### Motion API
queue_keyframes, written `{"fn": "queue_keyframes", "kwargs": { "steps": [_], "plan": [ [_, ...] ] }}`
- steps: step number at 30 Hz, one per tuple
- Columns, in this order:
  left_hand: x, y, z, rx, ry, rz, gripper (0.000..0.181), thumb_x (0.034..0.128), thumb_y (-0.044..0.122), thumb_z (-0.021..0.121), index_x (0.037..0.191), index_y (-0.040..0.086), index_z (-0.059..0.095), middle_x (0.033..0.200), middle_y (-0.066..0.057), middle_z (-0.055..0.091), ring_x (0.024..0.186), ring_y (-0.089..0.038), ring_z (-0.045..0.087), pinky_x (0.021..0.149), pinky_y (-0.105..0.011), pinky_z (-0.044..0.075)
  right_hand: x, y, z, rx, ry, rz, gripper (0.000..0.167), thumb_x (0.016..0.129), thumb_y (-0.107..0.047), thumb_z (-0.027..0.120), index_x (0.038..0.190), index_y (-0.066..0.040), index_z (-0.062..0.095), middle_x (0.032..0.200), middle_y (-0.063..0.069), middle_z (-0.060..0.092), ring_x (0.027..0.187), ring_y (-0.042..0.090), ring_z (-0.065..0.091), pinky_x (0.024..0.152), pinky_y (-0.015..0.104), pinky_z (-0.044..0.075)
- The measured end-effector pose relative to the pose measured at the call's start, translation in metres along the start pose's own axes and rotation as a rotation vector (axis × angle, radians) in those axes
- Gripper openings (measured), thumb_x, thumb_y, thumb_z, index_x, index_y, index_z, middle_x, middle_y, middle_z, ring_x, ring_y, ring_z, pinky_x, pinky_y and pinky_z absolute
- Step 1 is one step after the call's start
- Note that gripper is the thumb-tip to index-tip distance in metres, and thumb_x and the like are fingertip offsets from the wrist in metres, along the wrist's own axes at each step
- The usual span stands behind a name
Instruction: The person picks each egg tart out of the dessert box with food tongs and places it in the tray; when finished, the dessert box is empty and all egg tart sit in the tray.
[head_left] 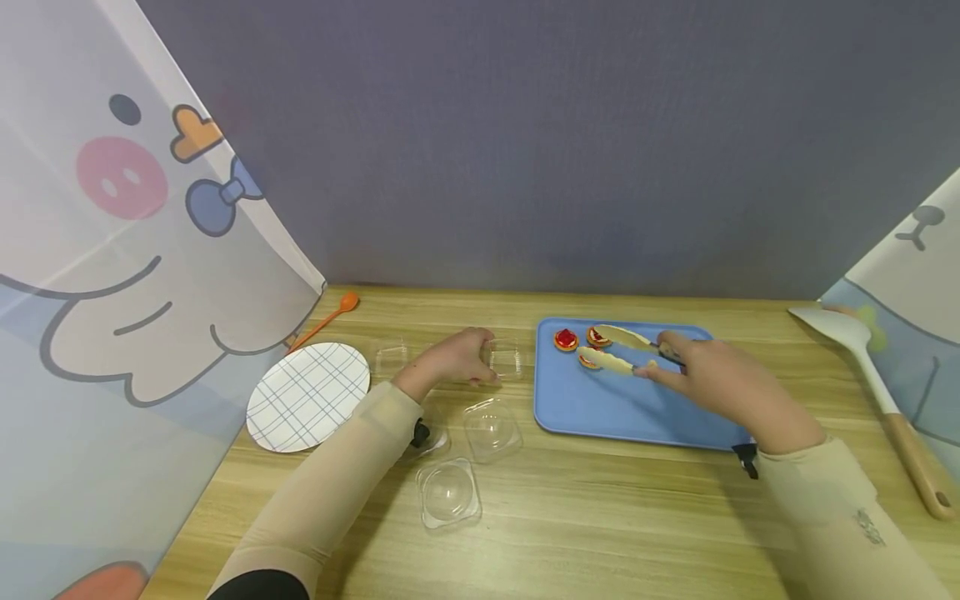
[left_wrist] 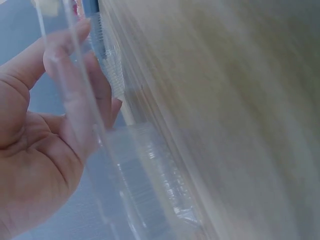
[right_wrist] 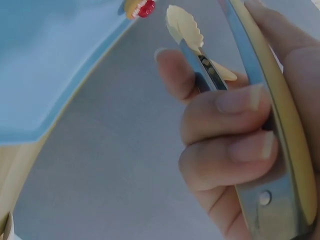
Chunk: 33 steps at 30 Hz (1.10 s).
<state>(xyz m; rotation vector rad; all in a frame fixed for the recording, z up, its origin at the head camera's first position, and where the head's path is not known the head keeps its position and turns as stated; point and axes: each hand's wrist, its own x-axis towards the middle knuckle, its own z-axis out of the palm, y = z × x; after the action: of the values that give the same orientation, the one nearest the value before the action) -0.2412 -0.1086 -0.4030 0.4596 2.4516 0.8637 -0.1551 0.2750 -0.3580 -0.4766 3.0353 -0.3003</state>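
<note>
My left hand [head_left: 459, 357] holds a small clear plastic box [head_left: 506, 360] at its left side, fingers and thumb curled about its edge. Clear plastic in front partly veils the fingers in the left wrist view. In my right hand [head_left: 716, 379] I grip a pair of tongs [right_wrist: 275, 200] with cream scalloped tips, spread apart. The tips are over the blue tray [head_left: 600, 417], around small round tarts. A red-topped tart [head_left: 566, 339] lies at the tray's upper left; a second tart [head_left: 597, 336] and a third tart [head_left: 590, 358] are partly hidden by the tips.
Another clear box [head_left: 390, 357] stands left of my left hand. Clear domed lids, such as this lid [head_left: 492, 431] and this lid [head_left: 448, 493], lie nearer. A checked oval plate [head_left: 309, 398] and orange spoon [head_left: 326, 321] are at left, a white spatula [head_left: 873, 375] at right.
</note>
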Motion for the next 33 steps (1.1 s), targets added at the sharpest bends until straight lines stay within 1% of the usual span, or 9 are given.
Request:
{"fn": "queue_keyframes", "kwargs": {
  "steps": [3,7,9,14,17,21,25,30,33],
  "plan": [
    [0.0,0.0,0.001,0.014,0.005,-0.002,0.094,0.0924,0.018,0.083,0.166,-0.004,0.029,0.144,-0.019,0.063,0.06,-0.011,0.06,0.079,-0.028,0.06,-0.006,0.007,-0.005,0.021,0.016,0.037,0.068,0.102,-0.068,0.057,0.137,-0.01,0.057,0.103,0.016,0.077,0.068,0.019,0.062,0.055,0.038,0.046],
    [0.001,-0.001,0.001,0.032,0.009,0.001,0.096,0.0917,0.019,0.084,0.166,-0.003,0.028,0.111,-0.014,0.074,0.059,-0.012,0.06,0.092,-0.032,0.059,-0.014,0.021,-0.009,0.03,0.067,0.089,0.064,0.105,-0.064,0.054,0.139,-0.01,0.055,0.086,0.011,0.072,0.067,0.02,0.059,0.054,0.036,0.041],
    [0.003,-0.001,0.002,0.036,0.008,-0.003,0.097,0.0916,0.02,0.084,0.167,-0.002,0.027,0.103,-0.011,0.074,0.059,-0.012,0.06,0.096,-0.033,0.058,-0.018,0.032,-0.007,0.034,0.094,0.115,0.063,0.107,-0.062,0.052,0.139,-0.008,0.055,0.081,0.007,0.07,0.067,0.02,0.058,0.054,0.035,0.041],
    [0.004,-0.003,0.002,0.04,0.013,0.001,0.098,0.0907,0.02,0.085,0.167,-0.003,0.027,0.101,-0.009,0.072,0.06,-0.012,0.062,0.093,-0.032,0.059,-0.031,0.065,-0.002,0.046,0.165,0.186,0.065,0.109,-0.058,0.05,0.137,0.001,0.053,0.096,0.029,0.075,0.07,0.035,0.067,0.056,0.047,0.048],
    [0.004,-0.003,0.002,0.041,0.012,0.006,0.099,0.0908,0.019,0.085,0.167,-0.004,0.026,0.085,-0.006,0.07,0.061,-0.013,0.063,0.09,-0.031,0.059,-0.038,0.084,0.0,0.053,0.19,0.244,0.066,0.109,-0.057,0.049,0.137,0.003,0.051,0.105,0.04,0.07,0.073,0.051,0.067,0.058,0.057,0.048],
    [0.003,-0.003,0.002,0.044,0.015,0.003,0.097,0.0913,0.019,0.084,0.166,-0.004,0.027,0.081,-0.007,0.069,0.059,-0.014,0.063,0.091,-0.032,0.058,-0.049,0.11,0.001,0.056,0.166,0.335,0.078,0.11,-0.061,0.043,0.14,0.011,0.045,0.12,0.049,0.062,0.087,0.07,0.062,0.062,0.066,0.047],
    [0.003,-0.004,0.002,0.043,0.023,0.005,0.096,0.0912,0.019,0.084,0.166,-0.003,0.029,0.087,-0.009,0.071,0.058,-0.014,0.063,0.095,-0.033,0.058,-0.06,0.134,0.007,0.042,0.119,0.387,0.088,0.11,-0.063,0.037,0.14,0.02,0.04,0.129,0.052,0.054,0.1,0.076,0.057,0.066,0.072,0.047],
    [0.003,-0.005,0.003,0.035,0.014,0.007,0.094,0.0913,0.018,0.084,0.165,-0.003,0.03,0.073,-0.002,0.065,0.059,-0.015,0.063,0.097,-0.036,0.058,-0.073,0.155,0.019,0.04,0.013,0.411,0.095,0.111,-0.065,0.032,0.138,0.026,0.035,0.124,0.053,0.056,0.085,0.07,0.061,0.06,0.063,0.049],
    [0.003,-0.005,0.002,0.031,0.013,0.01,0.094,0.0918,0.018,0.083,0.166,-0.003,0.029,0.069,0.001,0.061,0.059,-0.015,0.062,0.103,-0.038,0.057,-0.08,0.163,0.025,0.048,-0.007,0.428,0.093,0.111,-0.065,0.031,0.135,0.025,0.036,0.12,0.053,0.057,0.082,0.069,0.062,0.058,0.062,0.048]
  ]
}}
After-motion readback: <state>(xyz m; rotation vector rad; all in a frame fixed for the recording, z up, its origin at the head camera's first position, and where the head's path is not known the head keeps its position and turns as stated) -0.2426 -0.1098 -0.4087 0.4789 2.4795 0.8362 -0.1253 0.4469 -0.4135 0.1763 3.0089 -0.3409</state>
